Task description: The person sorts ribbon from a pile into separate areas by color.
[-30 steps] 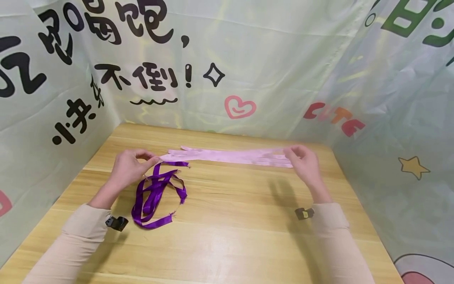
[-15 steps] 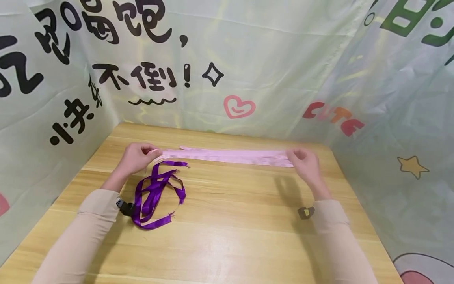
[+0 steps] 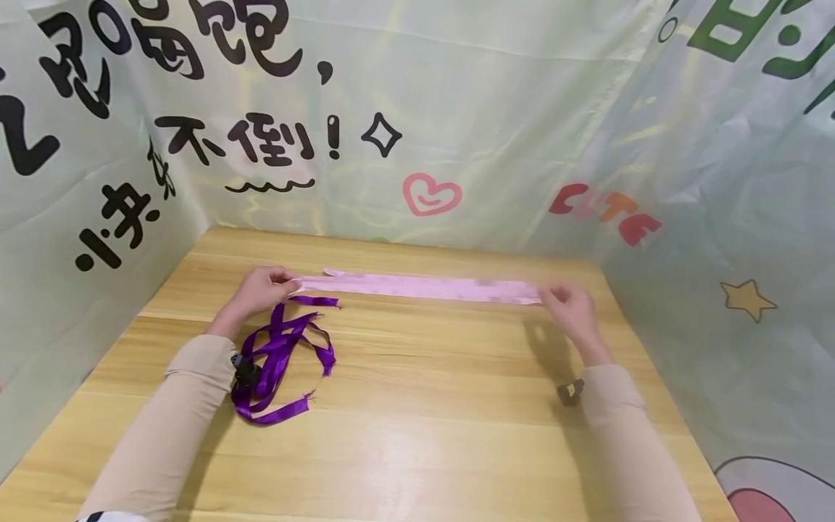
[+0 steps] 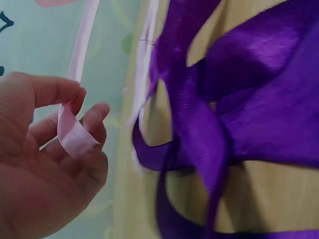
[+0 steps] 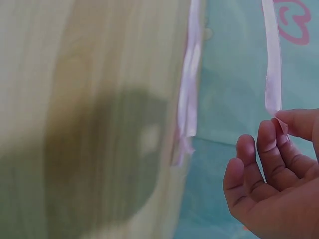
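"How many ribbons are in hand, from where you stand?"

"One: a pale pink ribbon point(image 5: 272, 74), narrow and satiny, held straight above the table point(image 3: 417, 406) near its far edge. The left hand point(image 3: 261, 288) pinches it in its fingers, a loose tail curling past them; the right hand point(image 3: 570, 312) has the other end pinched in its fingers."

"And on the table?"

"More pink strips point(image 5: 189, 84) near the far edge, overlapping too closely to count. One tangle of glossy purple ribbon point(image 4: 194, 109), fray-tipped, lies toward the left edge; how many lengths, I cannot tell."
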`<state>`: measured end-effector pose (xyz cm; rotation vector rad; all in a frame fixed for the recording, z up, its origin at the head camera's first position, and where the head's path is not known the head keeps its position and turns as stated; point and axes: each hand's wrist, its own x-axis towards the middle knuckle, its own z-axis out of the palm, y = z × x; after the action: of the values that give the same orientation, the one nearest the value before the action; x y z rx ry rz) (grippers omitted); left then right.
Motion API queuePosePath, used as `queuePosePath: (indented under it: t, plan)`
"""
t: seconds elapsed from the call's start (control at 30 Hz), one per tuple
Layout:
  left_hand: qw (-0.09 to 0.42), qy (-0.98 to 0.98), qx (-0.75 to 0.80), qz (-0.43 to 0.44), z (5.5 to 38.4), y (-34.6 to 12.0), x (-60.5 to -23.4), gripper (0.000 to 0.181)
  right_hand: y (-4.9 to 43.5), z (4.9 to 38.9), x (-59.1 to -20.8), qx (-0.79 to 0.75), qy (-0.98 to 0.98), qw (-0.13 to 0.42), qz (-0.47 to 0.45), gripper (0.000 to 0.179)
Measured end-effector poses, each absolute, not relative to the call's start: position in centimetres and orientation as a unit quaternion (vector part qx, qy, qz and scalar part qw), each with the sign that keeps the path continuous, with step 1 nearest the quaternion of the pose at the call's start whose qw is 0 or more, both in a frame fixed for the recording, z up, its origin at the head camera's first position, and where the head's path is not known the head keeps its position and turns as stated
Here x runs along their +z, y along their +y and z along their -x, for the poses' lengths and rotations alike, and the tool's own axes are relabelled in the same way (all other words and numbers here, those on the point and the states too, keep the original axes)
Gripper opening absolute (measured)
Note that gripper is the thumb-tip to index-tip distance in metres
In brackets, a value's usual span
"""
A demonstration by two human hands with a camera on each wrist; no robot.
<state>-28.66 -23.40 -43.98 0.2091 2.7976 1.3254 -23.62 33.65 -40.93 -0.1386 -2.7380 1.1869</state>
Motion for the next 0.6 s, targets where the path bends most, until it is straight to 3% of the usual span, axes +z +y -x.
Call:
queuePosePath:
  t: [0.27,0.47,0.6]
  plan:
    - [0.112,0.879,0.455,-0.091,29.0,-23.4,-45.5,0.026,34.3,23.9,-42.2,0.382,-0.921,0.062,0.047,0.052]
    - [0.129,0.866,0.472,-0.103,28.6,-23.7,-46.0,0.027,34.6,24.2,-42.6,0.371,-0.926,0.050,0.045,0.049]
    - [0.113,0.898,0.414,-0.097,28.7,-23.9,-46.4,0.024,34.3,24.3,-42.8,0.366,-0.929,0.038,0.049,0.045]
